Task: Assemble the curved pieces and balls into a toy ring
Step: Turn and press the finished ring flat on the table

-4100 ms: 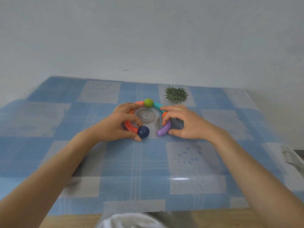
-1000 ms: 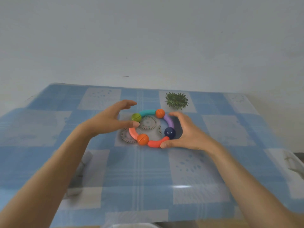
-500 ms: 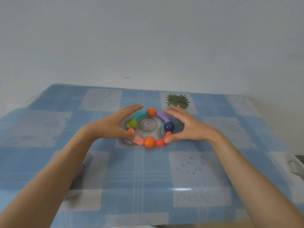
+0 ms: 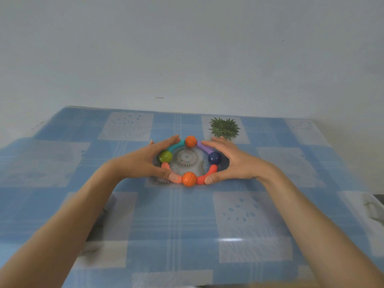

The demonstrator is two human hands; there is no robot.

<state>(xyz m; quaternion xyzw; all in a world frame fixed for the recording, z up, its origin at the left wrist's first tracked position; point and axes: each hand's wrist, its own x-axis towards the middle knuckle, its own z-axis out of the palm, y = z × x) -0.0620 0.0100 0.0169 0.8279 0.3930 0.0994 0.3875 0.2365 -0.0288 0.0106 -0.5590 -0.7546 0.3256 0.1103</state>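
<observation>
A closed toy ring lies flat on the blue checked table [image 4: 187,221]. An orange ball [image 4: 190,141] sits at its far side and another orange ball [image 4: 189,179] at its near side. A green ball [image 4: 165,156] marks the left and a dark blue ball [image 4: 214,158] the right. Teal [image 4: 176,146], purple [image 4: 203,146], red-orange [image 4: 207,175] and salmon [image 4: 169,171] curved pieces join them. My left hand [image 4: 143,163] cups the ring's left side, thumb on the salmon piece. On the right side my right hand [image 4: 232,163] cups it, thumb on the red-orange piece.
A small spiky green plant [image 4: 224,127] stands just behind the ring to the right. Grey gear-patterned discs [image 4: 186,156] show inside the ring on the cloth. A white object [image 4: 372,206] sits at the right table edge. A pale wall rises behind the table.
The open chain has been closed into a full ring and turned on the table. Both hands have moved in and now cup it from either side.
</observation>
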